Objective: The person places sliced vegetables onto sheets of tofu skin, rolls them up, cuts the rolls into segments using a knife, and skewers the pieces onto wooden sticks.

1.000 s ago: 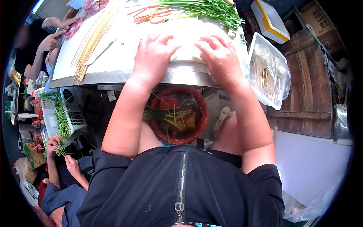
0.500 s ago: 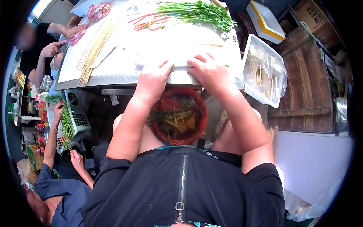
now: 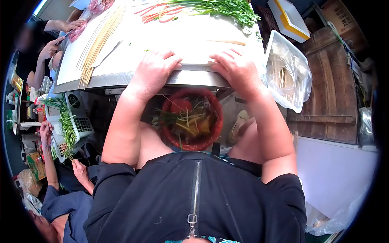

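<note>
Both hands are at the near edge of the white-topped table (image 3: 162, 36). My left hand (image 3: 156, 69) has its fingers bent and pressed together at a thin white layer along that edge. To its right, my right hand (image 3: 237, 71) curls its fingers at the same edge, a gap between the two. What lies under the fingers blends into the white surface and cannot be made out. Beyond my right hand lies a thin brown strip (image 3: 227, 41). Long bamboo skewers (image 3: 99, 38) lie to the left, red strips (image 3: 156, 15) and leafy green herbs (image 3: 227, 14) farther back.
Below the table edge stands a red-lined bin (image 3: 219, 121) with vegetable scraps. A clear plastic tub (image 3: 302, 81) holding skewers is at the right. At the left, one person's hands (image 3: 50, 48) work at raw meat (image 3: 79, 30); another person's hand (image 3: 81, 172) holds green stalks beside a white basket (image 3: 83, 125).
My hands have moved apart along the table edge, the left one to the left and the right one to the right. The whole view has also shifted slightly.
</note>
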`<state>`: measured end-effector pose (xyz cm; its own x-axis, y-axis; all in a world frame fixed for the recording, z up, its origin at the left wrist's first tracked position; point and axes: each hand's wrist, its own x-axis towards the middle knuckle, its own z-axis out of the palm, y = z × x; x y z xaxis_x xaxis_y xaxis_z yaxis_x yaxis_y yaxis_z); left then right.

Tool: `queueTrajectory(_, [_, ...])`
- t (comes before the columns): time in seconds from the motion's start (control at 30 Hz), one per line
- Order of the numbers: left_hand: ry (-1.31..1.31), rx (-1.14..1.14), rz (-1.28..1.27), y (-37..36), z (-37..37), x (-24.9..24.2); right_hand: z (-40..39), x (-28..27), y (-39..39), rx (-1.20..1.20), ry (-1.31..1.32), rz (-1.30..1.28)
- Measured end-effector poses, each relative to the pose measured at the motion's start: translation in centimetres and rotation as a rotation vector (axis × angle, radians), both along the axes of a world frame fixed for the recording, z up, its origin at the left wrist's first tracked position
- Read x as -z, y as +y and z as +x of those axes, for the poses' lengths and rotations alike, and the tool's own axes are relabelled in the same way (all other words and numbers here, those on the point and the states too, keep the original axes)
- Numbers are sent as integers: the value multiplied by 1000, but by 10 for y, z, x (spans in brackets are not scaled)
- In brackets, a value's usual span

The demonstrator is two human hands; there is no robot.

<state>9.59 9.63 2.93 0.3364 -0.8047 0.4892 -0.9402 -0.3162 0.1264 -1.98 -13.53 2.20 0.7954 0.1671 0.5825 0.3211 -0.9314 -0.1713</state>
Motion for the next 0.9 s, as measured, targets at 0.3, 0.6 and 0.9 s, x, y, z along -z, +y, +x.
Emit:
queueTrajectory(0.3, [403, 14, -53, -5, 25, -5, 6, 0, -14, -30, 171, 246])
queueTrajectory(0.6, [-42, -181, 50, -6, -3, 22, -21, 13, 18, 267, 111, -281])
queueTrajectory(0.9, [110, -290, 334, -18, 23, 19, 14, 4, 2, 341, 344, -155])
